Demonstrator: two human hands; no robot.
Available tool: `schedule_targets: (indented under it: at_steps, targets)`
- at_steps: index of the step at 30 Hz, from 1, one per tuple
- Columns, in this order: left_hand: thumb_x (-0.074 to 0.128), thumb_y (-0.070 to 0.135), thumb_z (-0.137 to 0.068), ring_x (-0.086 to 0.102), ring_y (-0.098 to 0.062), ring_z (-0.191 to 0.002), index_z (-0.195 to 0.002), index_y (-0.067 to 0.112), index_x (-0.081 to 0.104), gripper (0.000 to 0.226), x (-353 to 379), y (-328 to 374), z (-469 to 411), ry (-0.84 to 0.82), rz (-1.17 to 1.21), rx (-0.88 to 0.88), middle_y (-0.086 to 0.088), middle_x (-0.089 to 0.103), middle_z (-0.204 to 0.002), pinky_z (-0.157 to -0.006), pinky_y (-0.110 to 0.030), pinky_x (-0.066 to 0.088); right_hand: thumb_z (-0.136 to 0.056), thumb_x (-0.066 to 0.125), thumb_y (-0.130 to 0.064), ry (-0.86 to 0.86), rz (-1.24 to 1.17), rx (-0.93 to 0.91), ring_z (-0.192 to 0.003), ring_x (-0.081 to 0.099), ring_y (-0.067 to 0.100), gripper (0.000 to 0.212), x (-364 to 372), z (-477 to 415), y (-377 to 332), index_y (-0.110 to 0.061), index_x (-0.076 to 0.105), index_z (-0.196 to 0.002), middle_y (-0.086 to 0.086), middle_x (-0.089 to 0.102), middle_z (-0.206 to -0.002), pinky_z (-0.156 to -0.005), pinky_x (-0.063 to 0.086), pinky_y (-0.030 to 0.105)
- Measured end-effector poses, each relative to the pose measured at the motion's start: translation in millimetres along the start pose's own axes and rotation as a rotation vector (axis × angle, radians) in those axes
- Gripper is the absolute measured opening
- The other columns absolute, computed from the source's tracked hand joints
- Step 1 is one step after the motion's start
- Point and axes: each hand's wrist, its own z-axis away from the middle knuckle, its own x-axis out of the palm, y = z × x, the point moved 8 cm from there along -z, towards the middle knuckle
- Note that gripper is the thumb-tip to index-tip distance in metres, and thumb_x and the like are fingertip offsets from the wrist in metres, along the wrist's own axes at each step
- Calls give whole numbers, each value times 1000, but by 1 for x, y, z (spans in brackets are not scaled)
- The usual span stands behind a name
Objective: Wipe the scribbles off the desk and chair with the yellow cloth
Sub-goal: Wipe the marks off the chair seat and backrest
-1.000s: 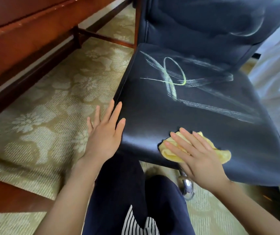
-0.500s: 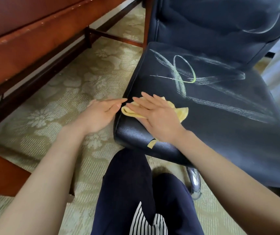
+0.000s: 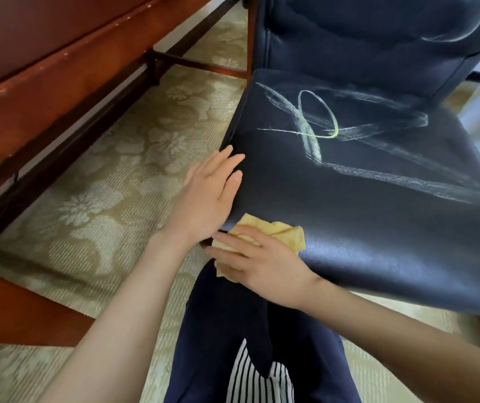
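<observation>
Since half a second ago, the right hand (image 3: 259, 263) has drawn the yellow cloth (image 3: 279, 232) off the top of the chair seat (image 3: 378, 228) and down to the seat's front left corner. The left hand (image 3: 212, 193) has laid itself flatter along the seat's left edge.

Nearest the viewer, below the seat's front edge, are the person's dark blue trousers (image 3: 233, 330) and a piece of striped fabric (image 3: 257, 379). At the seat's front left corner, the right hand presses the crumpled cloth against the dark leather, fingers straight and slightly spread, pointing left. Part of the cloth hangs down past the corner. Just beyond it, the left hand rests against the seat's left side, fingers straight and held close together, tips on the upper edge.

Further back, white and yellowish chalk scribbles (image 3: 314, 132) loop and streak across the middle and rear of the seat. Behind the seat rises the chair back (image 3: 364, 33), with one pale curved mark near its upper right. Left of the seat, across a patterned floral carpet (image 3: 116, 184), stands the reddish wooden desk (image 3: 29, 82).
</observation>
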Motion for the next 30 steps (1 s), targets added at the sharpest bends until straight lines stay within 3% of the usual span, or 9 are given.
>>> schedule_targets:
  at_steps: [4, 10, 13, 16, 21, 25, 28, 30]
  targets:
    - [26, 33, -103, 0, -8, -146, -149, 27, 26, 46, 24, 14, -6, -12, -82, 13, 9, 14, -159, -115, -37, -10, -95, 44, -17, 20, 16, 108, -138, 31, 24, 37, -5, 56, 10, -28, 58, -127, -4, 42, -147, -114, 21, 43]
    - [20, 39, -101, -8, -12, -147, -151, 25, 17, 52, 43, 7, -9, -28, -280, 0, 6, 5, -160, -113, -46, -15, -93, 41, -34, -59, -33, 518, -137, 32, 27, 47, -20, 137, 44, -34, 36, -141, -1, 31, -150, -112, 19, 44]
    - [18, 42, -100, -10, -11, -146, -152, 24, 13, 55, 42, 0, -18, -43, -276, -37, 5, 1, -160, -113, -46, -16, -101, 21, -37, -58, -165, 715, -137, 31, 27, 43, -28, 156, 59, -32, 37, -140, -2, 33, -150, -110, 23, 43]
    - [14, 46, -97, -13, -13, -146, -153, 21, 6, 61, 43, -7, -27, -55, -273, -95, 4, -3, -161, -115, -47, -12, -99, 27, -33, -15, -297, 823, -138, 31, 23, 41, -31, 155, 74, -30, 43, -137, -4, 38, -149, -109, 24, 40]
    - [-3, 62, -87, -5, -15, -147, -152, 18, 9, 80, 43, -8, -25, 25, -323, -109, 1, 2, -161, -116, -43, -8, -100, 26, -39, -5, -377, 932, -137, 33, 17, 45, -25, 137, 115, -27, 52, -134, -7, 44, -144, -112, 18, 31]
    - [-7, 60, -84, -1, -17, -147, -152, 16, 15, 84, 41, -8, -24, 71, -311, -94, -1, 6, -160, -117, -43, -6, -99, 16, -52, -85, -408, 946, -135, 39, 18, 57, -10, 103, 148, -27, 54, -133, -6, 51, -140, -112, 19, 28]
    - [-2, 60, -87, 6, -19, -147, -151, 14, 20, 82, 42, -9, -25, 97, -322, -93, -3, 13, -159, -117, -45, 1, -93, 13, -55, -149, -483, 919, -143, 21, 13, 60, 4, 72, 169, -32, 41, -142, -11, 36, -149, -114, 8, 26]
    - [-3, 61, -90, 14, -22, -146, -149, 12, 26, 82, 43, -10, -26, 102, -340, -91, -5, 21, -157, -116, -47, 9, -98, 18, -50, -196, -527, 898, -146, 9, 10, 52, 15, 49, 181, -34, 30, -146, -13, 24, -154, -115, 2, 27]
